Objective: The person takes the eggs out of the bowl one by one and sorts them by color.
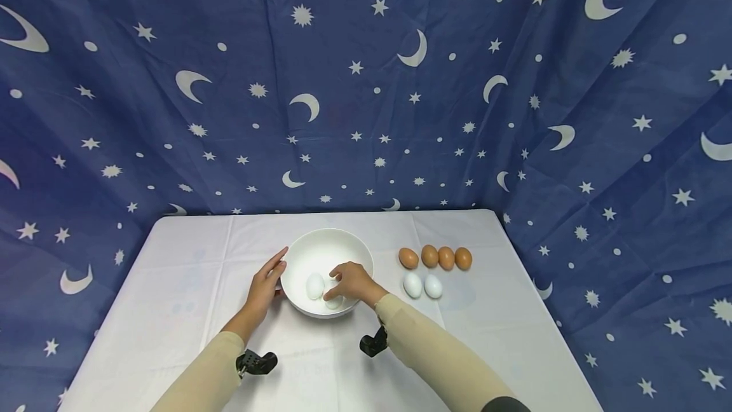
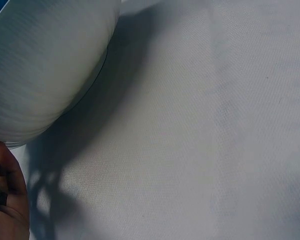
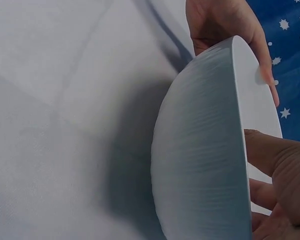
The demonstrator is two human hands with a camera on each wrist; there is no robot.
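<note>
A white bowl (image 1: 326,243) stands on the table, with a white egg (image 1: 314,286) lying in it. My right hand (image 1: 351,281) reaches over the right rim into the bowl, thumb and fingers curled about a second white egg (image 1: 334,304), which they partly cover. In the right wrist view, the bowl's wall (image 3: 200,140) hides the fingertips and both eggs. My left hand (image 1: 263,288) rests against the bowl's left side, fingers extended along the outer wall. The left wrist view shows a fingertip of this hand (image 2: 12,200) touching the bowl's outside (image 2: 50,65).
Right of the bowl, several brown eggs (image 1: 446,258) lie in a row, with two white eggs (image 1: 433,286) in front of them. A white cloth (image 1: 189,272) covers the table. Blue curtains (image 1: 354,113) with moons and stars hang behind and at the sides.
</note>
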